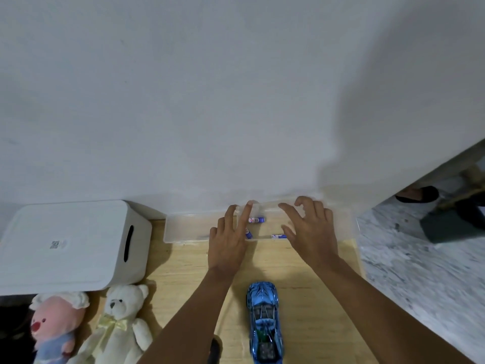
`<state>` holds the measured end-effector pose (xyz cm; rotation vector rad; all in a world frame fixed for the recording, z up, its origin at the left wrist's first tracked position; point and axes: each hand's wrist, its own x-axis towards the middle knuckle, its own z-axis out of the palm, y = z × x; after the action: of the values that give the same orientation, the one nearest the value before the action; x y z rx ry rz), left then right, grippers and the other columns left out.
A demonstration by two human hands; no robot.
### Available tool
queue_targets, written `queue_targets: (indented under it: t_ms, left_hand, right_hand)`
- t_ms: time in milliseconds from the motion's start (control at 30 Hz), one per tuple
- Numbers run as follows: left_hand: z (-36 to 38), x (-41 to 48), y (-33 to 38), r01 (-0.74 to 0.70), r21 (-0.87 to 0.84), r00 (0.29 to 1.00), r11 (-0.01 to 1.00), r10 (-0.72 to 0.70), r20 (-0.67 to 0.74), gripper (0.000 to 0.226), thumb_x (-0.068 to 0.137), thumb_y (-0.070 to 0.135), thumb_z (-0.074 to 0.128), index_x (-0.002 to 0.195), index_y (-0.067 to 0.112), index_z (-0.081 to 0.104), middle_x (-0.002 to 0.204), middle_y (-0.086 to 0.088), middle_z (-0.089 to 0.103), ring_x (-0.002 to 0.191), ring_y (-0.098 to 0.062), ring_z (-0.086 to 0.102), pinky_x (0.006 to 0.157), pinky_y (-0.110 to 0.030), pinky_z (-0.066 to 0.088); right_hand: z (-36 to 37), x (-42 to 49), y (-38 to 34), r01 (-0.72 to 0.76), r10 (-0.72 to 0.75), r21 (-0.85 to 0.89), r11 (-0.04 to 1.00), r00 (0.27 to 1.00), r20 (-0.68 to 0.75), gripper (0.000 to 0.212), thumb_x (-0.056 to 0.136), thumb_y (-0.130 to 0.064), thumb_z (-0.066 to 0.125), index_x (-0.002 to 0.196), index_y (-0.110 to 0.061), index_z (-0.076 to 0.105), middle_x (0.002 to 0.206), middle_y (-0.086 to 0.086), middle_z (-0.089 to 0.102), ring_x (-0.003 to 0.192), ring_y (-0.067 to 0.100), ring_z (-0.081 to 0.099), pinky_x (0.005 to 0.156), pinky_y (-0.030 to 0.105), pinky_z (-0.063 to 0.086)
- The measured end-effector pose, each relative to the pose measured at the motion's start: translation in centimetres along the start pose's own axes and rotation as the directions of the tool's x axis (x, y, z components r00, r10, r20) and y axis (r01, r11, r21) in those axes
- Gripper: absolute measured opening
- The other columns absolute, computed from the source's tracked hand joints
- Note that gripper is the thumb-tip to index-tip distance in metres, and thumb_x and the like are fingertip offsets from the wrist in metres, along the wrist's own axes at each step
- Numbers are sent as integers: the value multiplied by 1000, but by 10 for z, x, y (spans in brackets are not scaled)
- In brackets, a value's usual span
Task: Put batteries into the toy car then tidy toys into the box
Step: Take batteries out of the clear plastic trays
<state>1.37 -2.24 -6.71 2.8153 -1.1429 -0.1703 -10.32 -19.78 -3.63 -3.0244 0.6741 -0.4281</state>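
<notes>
Glossy blue toy car (265, 321) on the wooden bench (315, 290), long axis toward the wall. Left hand (231, 241) and right hand (311, 232) spread flat, fingers extended, over the clear case (183, 228).

Storage box (70, 245) at far-left corner of surface (315, 271). Right of it, along far edge: empty tray (186, 228), then battery tray (345, 225) with batteries (256, 219) inside. Toy car (265, 321) at near edge, centre. Bear plush (120, 321) and, left of it, second plush (55, 327) before the box.
</notes>
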Motion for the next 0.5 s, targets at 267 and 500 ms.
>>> queue_targets:
  t_ms: [267,500]
  left_hand:
    - [1,3,-2,-2,28,1000,1000,2,-10,121,92,25,71,154,40,-32,160,-6,30,127,-25,50,94,-38,49]
    - [-3,2,-3,-12,-79,997,997,6,-77,100,90,75,49,162,42,-11,157,-4,36,128,-26,50,98,-43,47]
  right_hand:
    - [2,-9,-1,-2,12,-70,998,990,139,87,70,-39,86,148,-25,49,134,11,51,113,31,53,82,44,48]
    - [5,-13,-2,-4,15,-84,996,993,120,93,72,-51,84,152,-25,44,137,11,49,115,31,50,83,43,47]
